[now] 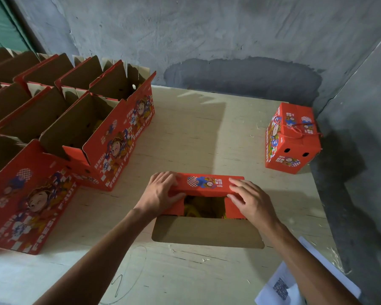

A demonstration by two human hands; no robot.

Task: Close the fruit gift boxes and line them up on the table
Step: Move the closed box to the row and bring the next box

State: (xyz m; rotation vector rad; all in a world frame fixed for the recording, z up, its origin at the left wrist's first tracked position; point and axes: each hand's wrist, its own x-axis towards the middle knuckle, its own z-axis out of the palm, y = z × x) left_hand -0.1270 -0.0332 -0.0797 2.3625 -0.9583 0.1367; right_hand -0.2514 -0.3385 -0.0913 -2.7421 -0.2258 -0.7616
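Two bare arms reach forward from the bottom of the view, one from the lower left and one from the lower right. They come closer together toward the hands. The left hand [161, 192] lies palm down, its back facing up. Its fingers are spread a little and bend over an edge, and its thumb points toward the other hand. The right hand [249, 200] is also palm down. Its fingers are almost straight, close together, and point up and to the left, pressing flat. Both wrists are straight. The two hands are level with each other and apart.
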